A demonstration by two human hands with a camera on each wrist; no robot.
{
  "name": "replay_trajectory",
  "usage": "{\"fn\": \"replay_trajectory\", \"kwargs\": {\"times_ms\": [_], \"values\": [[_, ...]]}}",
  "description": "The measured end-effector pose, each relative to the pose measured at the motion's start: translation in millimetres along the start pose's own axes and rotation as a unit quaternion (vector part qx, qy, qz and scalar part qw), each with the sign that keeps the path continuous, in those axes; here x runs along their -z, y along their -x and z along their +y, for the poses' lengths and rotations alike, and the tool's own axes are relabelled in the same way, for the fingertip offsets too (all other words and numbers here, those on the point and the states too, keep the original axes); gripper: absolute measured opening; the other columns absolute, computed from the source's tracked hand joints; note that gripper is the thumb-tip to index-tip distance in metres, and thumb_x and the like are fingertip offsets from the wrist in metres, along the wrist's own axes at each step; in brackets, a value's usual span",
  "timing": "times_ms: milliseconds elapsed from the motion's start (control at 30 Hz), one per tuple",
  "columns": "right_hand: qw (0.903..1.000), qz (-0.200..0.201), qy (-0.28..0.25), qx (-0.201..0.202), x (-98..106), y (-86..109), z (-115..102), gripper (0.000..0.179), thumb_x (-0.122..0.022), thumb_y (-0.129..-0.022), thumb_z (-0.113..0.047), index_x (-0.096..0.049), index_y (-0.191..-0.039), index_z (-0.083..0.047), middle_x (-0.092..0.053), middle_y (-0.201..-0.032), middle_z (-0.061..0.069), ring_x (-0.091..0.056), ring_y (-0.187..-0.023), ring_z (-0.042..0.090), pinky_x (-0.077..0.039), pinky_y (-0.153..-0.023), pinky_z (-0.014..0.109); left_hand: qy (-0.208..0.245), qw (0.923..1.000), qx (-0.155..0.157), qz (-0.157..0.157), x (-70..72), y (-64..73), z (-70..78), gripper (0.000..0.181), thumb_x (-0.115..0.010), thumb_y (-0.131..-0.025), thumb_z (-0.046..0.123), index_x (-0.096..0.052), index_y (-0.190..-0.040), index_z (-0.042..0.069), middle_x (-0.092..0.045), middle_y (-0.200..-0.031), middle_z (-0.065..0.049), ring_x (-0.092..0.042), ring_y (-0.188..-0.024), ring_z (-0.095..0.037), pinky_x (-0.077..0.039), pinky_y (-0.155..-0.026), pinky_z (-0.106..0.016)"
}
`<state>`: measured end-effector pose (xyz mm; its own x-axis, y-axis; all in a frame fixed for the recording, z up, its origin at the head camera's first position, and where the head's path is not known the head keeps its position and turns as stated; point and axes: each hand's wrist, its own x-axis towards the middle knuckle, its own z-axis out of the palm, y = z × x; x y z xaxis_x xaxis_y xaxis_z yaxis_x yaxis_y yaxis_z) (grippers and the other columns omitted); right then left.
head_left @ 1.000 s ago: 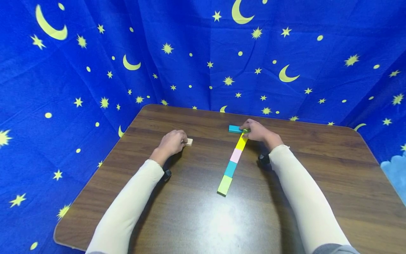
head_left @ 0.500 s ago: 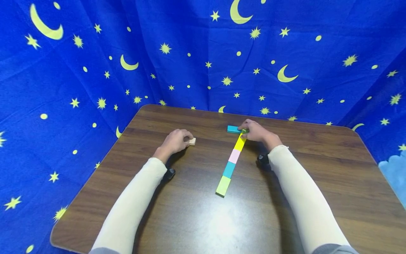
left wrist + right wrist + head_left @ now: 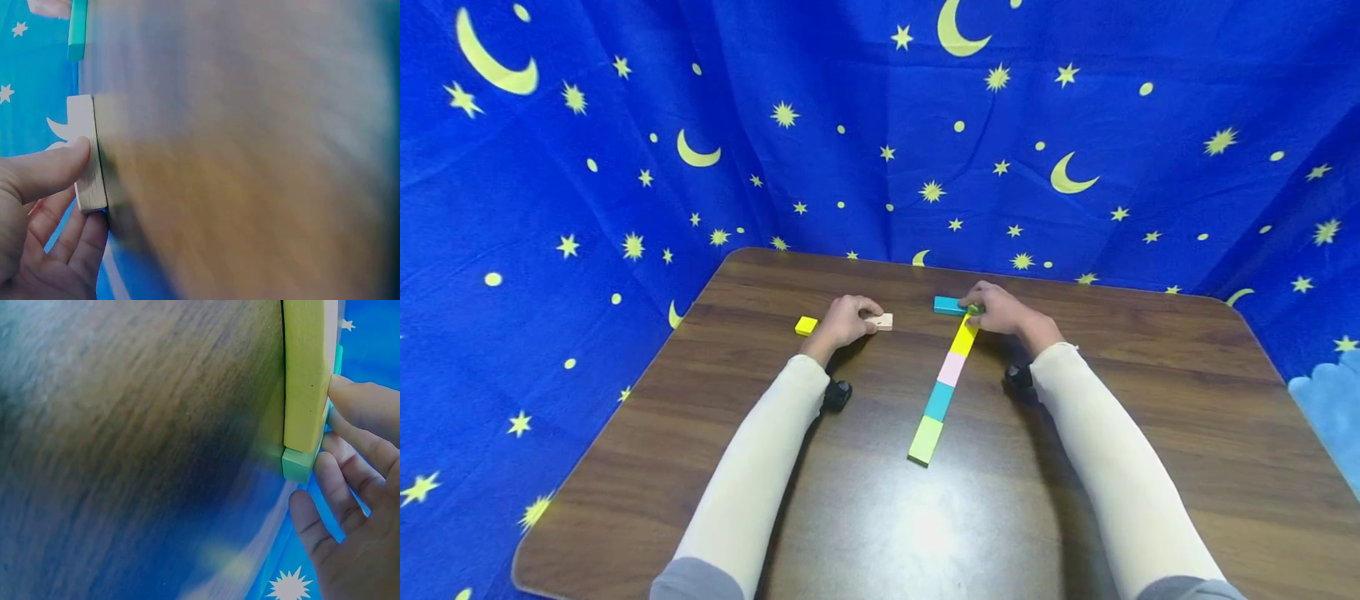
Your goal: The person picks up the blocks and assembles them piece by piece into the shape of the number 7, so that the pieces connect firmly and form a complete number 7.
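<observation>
My left hand (image 3: 846, 321) pinches a pale wooden block (image 3: 883, 322) between thumb and fingers; in the left wrist view the bare wood block (image 3: 92, 178) shows its grain close up. At the far end of a row of blocks, my right hand (image 3: 1000, 308) holds a small green block (image 3: 974, 309), mostly covered by the fingers. A yellow block (image 3: 964, 335) adjoins it, and a teal block (image 3: 948, 305) lies crosswise to the left of the fingertips. In the right wrist view the green block's end (image 3: 297, 465) shows beyond the yellow block (image 3: 307, 375), with the thumb at the yellow edge.
Toward me the row continues with a pink block (image 3: 951, 368), a teal block (image 3: 939, 402) and a light green block (image 3: 926, 440). A separate yellow block (image 3: 806, 326) lies left of my left hand. A blue star-patterned curtain (image 3: 850, 100) hangs behind the brown wooden table (image 3: 647, 467).
My left hand has moved right with the pale wooden block, toward the row. The separate yellow block has come into view behind it. My right hand has stayed at the row's far end.
</observation>
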<state>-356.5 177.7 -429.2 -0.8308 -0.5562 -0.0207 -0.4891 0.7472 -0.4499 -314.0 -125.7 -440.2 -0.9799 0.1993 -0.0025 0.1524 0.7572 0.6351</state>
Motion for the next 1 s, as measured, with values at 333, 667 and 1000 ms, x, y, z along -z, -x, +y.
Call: {"fn": "replay_trajectory", "kwargs": {"times_ms": [333, 667, 1000], "values": [[0.9998, -0.005, -0.01, -0.016, 1, 0.1, -4, 0.04, -0.066, -0.088, -0.006, -0.065, -0.127, 0.002, -0.055, -0.126, 0.021, -0.052, -0.119, 0.038, -0.043, -0.106, 0.054, 0.033, 0.9993, 0.015, 0.01, -5.7, -12.8, 1.0, 0.029, -0.074, -0.086, 0.008, -0.074, -0.115, 0.009, -0.068, -0.13, -0.01, -0.06, -0.123, -0.027, -0.046, -0.107, -0.039], [0.9994, -0.009, -0.011, -0.032, 2, 3.1, 0, 0.04, -0.066, -0.09, -0.006, -0.064, -0.129, 0.001, -0.055, -0.127, 0.019, -0.051, -0.12, 0.037, -0.043, -0.107, 0.054, 0.052, 0.9981, 0.015, 0.031, -22.5, -22.5, 9.8, 0.028, -0.072, -0.086, 0.006, -0.075, -0.113, 0.009, -0.068, -0.13, -0.009, -0.06, -0.124, -0.028, -0.046, -0.108, -0.038], [0.999, -0.015, -0.015, -0.04, 3, 2.5, -5, 0.041, -0.066, -0.09, -0.007, -0.064, -0.129, 0.0, -0.055, -0.127, 0.019, -0.052, -0.119, 0.036, -0.043, -0.107, 0.053, 0.057, 0.9959, 0.041, 0.057, -30.9, -29.1, 21.4, 0.026, -0.073, -0.086, 0.007, -0.075, -0.112, 0.009, -0.069, -0.129, -0.008, -0.061, -0.123, -0.026, -0.046, -0.108, -0.035]]}}
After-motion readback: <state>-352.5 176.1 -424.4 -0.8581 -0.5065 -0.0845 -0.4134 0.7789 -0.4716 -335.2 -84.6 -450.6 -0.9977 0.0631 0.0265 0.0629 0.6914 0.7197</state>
